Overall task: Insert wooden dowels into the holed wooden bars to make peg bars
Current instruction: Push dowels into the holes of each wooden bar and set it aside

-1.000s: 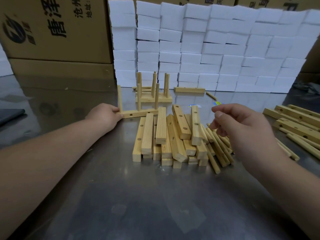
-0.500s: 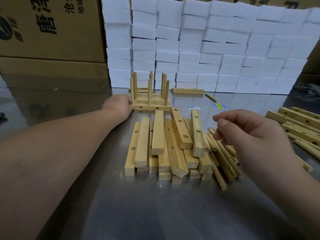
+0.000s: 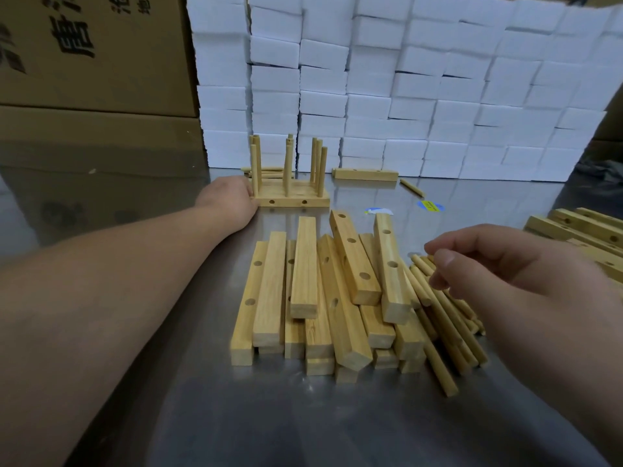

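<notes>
- Whereas the newest peg bar [image 3: 290, 201] stood alone just beyond the pile a second ago, it now sits pushed against the finished peg bars [image 3: 303, 189] at the far middle of the steel table [image 3: 303, 429], forming their near row.
- That reads as one piece done and parked. By my judgement a new cycle starts here, with a fresh bar and fresh dowels to pick.
- The left hand [image 3: 229, 200] lies at the left end of that bar, touching it. Its fingers are hidden behind the knuckles, so I cannot tell whether it grasps or merely rests there.
- The right hand [image 3: 505, 267] still hovers over the loose dowels [image 3: 445, 318], fingers loosely bent, thumb close to forefinger, nothing held.
- The peg bars are pale square-section wood with thin round pegs standing upright in them. Two side holes show on the near face.
- The holed bars [image 3: 323, 298] lie heaped in the near middle, running near to far, several with holes facing up. The loose dowels lie just right of them, partly tucked under.
- Farther out, a single bar [image 3: 365, 174] and a lone dowel [image 3: 412, 187] lie at the foot of a wall of white blocks [image 3: 404, 96]. More bars [image 3: 586, 230] lie at the right edge, and cardboard boxes [image 3: 84, 55] stand far left.
</notes>
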`<state>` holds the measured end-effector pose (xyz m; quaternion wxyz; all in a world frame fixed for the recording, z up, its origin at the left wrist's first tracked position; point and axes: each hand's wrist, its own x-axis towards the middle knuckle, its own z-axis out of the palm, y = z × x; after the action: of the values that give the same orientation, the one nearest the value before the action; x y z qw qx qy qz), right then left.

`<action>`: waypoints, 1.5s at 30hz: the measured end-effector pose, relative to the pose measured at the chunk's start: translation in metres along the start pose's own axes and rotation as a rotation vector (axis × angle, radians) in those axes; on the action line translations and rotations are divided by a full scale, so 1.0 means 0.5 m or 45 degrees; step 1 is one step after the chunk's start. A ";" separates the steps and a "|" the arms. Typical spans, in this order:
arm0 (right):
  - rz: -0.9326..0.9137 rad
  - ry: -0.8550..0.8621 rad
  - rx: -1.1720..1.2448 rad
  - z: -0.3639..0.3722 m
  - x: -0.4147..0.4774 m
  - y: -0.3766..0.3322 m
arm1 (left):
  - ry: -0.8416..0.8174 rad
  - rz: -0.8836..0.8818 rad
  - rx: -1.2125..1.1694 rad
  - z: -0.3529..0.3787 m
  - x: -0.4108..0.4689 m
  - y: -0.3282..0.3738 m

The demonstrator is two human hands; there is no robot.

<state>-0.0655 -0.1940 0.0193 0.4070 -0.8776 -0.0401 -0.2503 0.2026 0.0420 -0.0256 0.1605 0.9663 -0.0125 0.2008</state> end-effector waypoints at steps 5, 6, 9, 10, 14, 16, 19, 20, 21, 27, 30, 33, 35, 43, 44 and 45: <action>0.040 -0.097 -0.133 -0.002 0.006 0.014 | 0.002 -0.004 -0.004 0.006 0.008 -0.007; 0.044 -0.101 -0.159 -0.003 0.008 0.016 | -0.002 -0.008 -0.006 0.006 0.008 -0.007; 0.047 -0.108 -0.243 -0.001 0.011 0.019 | -0.012 -0.020 0.002 0.001 0.005 -0.004; 0.046 -0.110 -0.270 0.000 0.011 0.019 | -0.011 -0.021 0.004 -0.002 0.003 -0.001; 0.073 -0.147 -0.410 0.004 0.014 0.028 | -0.005 -0.081 -0.018 -0.010 -0.012 0.008; 0.107 -0.174 -0.504 0.001 0.020 0.036 | 0.011 -0.177 -0.090 -0.018 -0.026 0.009; 0.136 -0.201 -0.605 -0.004 0.036 0.051 | 0.069 -0.376 -0.404 -0.031 -0.047 0.001; 0.145 -0.217 -0.634 -0.006 0.038 0.055 | 0.090 -0.409 -0.504 -0.037 -0.056 -0.001; 0.150 -0.240 -0.659 -0.007 0.041 0.058 | 0.100 -0.420 -0.583 -0.042 -0.067 -0.002; 0.067 -0.397 -0.785 0.002 0.039 0.063 | 0.046 -0.307 -0.827 -0.066 -0.156 0.011; 0.033 -0.401 -0.822 0.001 0.039 0.064 | 0.025 -0.297 -0.977 -0.084 -0.206 0.030; 0.001 -0.415 -0.860 0.001 0.037 0.064 | 0.024 -0.273 -1.057 -0.105 -0.258 0.047; -0.016 -0.418 -0.880 0.003 0.036 0.063 | 0.006 -0.232 -1.106 -0.118 -0.287 0.057; -0.035 -0.383 -0.977 0.019 0.031 0.063 | -0.374 -0.005 -1.009 -0.130 -0.314 0.079; -0.021 -0.372 -0.981 0.020 0.031 0.063 | -0.418 0.012 -0.989 -0.131 -0.315 0.078; -0.001 -0.363 -0.988 0.021 0.032 0.063 | -0.457 0.026 -0.961 -0.131 -0.315 0.077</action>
<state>-0.0385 -0.2094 -0.0007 0.0361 -0.9917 0.0012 -0.1230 0.0294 0.0199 -0.0187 0.4966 0.8592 -0.1226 0.0119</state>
